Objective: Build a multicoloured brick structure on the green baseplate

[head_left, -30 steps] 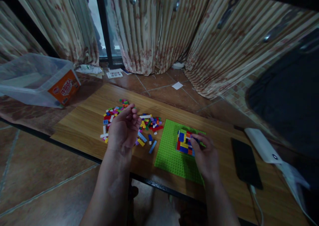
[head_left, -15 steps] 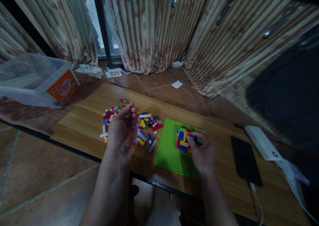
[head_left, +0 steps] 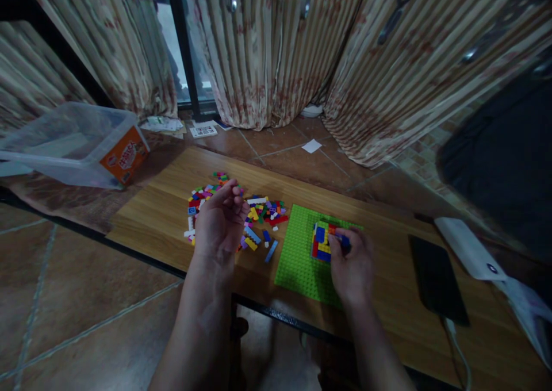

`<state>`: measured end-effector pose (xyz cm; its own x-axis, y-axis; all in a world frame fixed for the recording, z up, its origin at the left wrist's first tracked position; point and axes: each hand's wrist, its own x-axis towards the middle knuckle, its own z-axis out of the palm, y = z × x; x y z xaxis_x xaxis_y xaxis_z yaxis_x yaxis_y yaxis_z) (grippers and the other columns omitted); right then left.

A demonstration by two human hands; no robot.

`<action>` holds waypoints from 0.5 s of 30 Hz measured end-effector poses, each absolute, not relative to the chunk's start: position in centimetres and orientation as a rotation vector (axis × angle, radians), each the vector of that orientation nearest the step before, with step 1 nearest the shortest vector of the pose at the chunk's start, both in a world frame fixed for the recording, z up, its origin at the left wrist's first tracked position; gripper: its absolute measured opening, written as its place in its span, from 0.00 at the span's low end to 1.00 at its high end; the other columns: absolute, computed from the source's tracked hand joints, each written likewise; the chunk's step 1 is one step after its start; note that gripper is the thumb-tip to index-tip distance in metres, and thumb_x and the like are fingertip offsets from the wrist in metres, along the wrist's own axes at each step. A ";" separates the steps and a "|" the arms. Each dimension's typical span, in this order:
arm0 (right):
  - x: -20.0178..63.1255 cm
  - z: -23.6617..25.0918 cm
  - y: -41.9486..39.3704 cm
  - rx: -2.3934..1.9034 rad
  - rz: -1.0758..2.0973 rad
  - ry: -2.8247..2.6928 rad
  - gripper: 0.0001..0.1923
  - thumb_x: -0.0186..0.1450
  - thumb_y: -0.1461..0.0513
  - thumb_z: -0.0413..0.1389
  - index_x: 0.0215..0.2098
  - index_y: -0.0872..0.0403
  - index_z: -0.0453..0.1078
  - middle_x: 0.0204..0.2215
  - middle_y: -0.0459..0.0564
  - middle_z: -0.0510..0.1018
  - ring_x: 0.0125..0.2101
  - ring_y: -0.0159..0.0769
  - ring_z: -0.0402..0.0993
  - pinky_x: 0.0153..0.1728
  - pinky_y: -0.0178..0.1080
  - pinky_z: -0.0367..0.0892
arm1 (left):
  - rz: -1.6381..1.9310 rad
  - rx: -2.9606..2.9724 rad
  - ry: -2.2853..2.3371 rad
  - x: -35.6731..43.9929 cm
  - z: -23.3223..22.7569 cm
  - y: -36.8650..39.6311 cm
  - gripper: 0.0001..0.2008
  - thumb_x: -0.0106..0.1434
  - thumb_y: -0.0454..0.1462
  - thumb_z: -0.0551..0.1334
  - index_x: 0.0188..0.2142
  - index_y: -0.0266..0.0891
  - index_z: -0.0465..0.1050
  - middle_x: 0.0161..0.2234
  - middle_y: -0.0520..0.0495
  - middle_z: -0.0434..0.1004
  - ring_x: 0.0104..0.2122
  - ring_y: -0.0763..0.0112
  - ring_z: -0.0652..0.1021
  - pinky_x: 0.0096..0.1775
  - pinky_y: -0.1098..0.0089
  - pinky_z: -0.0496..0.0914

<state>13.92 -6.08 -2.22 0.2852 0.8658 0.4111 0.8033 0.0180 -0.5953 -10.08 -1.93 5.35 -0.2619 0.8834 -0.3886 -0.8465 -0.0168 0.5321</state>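
Observation:
My left hand [head_left: 222, 218] hovers palm up over the pile of loose toy bricks [head_left: 265, 210], its fingers loosely curled and apart, holding nothing. A green studded baseplate [head_left: 297, 264] lies to the right of the pile. On it sits a low, multicoloured brick build [head_left: 321, 247] in red, blue and yellow. My right hand [head_left: 353, 264] is at the right side of this build, thumb and fingers closed around a blue brick [head_left: 345, 240]. The hand covers the build's right part, so I cannot tell whether that brick is joined to it.
On the wooden table [head_left: 159, 207], a black phone [head_left: 435, 279] with a cable and a white power bank [head_left: 470, 250] lie at the right. A clear plastic bin [head_left: 77, 167] with an orange label stands at the far left. Curtains [head_left: 267, 52] hang behind.
The whole view has shifted slightly, so things appear a little further right. Both hands keep nearly the same pose and place over the table.

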 end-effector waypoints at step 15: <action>6.8 -2.8 -8.4 -1.220 0.382 -2.047 0.23 0.64 0.71 0.47 0.47 0.47 0.75 0.50 0.52 0.71 0.50 0.41 0.69 0.49 0.47 0.70 | 1.671 0.032 0.808 -10.7 5.6 -2.1 0.04 0.59 0.27 0.59 0.32 0.34 0.72 0.20 0.54 0.72 0.17 0.83 0.71 0.25 0.81 0.70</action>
